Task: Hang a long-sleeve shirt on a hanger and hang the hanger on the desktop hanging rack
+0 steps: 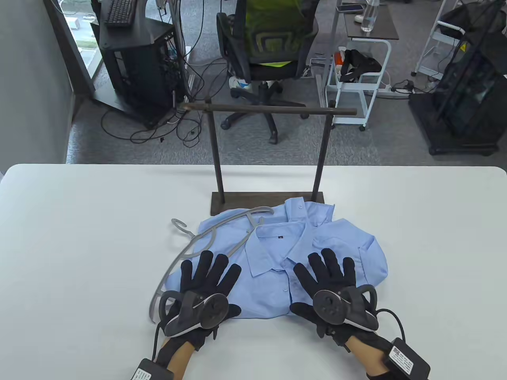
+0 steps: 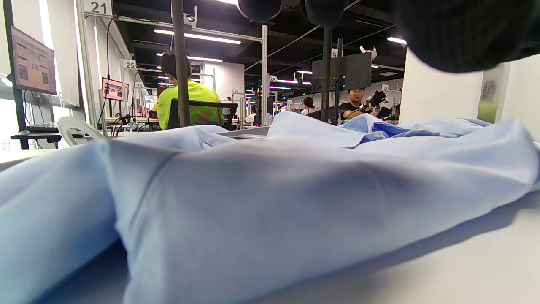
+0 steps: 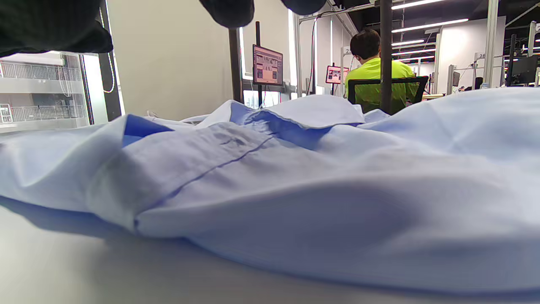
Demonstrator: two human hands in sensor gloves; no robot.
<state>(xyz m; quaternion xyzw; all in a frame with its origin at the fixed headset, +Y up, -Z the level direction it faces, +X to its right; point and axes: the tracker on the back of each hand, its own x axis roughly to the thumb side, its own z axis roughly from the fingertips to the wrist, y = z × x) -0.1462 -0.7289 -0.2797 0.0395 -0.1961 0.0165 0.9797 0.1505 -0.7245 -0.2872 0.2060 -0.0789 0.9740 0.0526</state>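
A folded light-blue long-sleeve shirt point(image 1: 285, 253) lies on the white table point(image 1: 79, 237), collar toward the rack. A grey plastic hanger point(image 1: 206, 245) lies over the shirt's left edge, its hook pointing left. My left hand point(image 1: 210, 273) rests flat on the shirt's left part, fingers spread, close beside the hanger. My right hand point(image 1: 328, 269) lies flat on the shirt's right part, fingers spread. The dark desktop rack point(image 1: 269, 111) stands just behind the shirt. Both wrist views are filled by blue shirt fabric point(image 2: 270, 202) point(image 3: 320, 185), with rack posts point(image 2: 180, 63) point(image 3: 386, 55) behind.
The rack's base point(image 1: 237, 198) touches the shirt's far edge. Beyond the table stand an office chair point(image 1: 269, 51), a computer tower point(image 1: 134, 67) and a white cart point(image 1: 364, 75). A person in a yellow-green shirt point(image 3: 373, 76) sits in the background.
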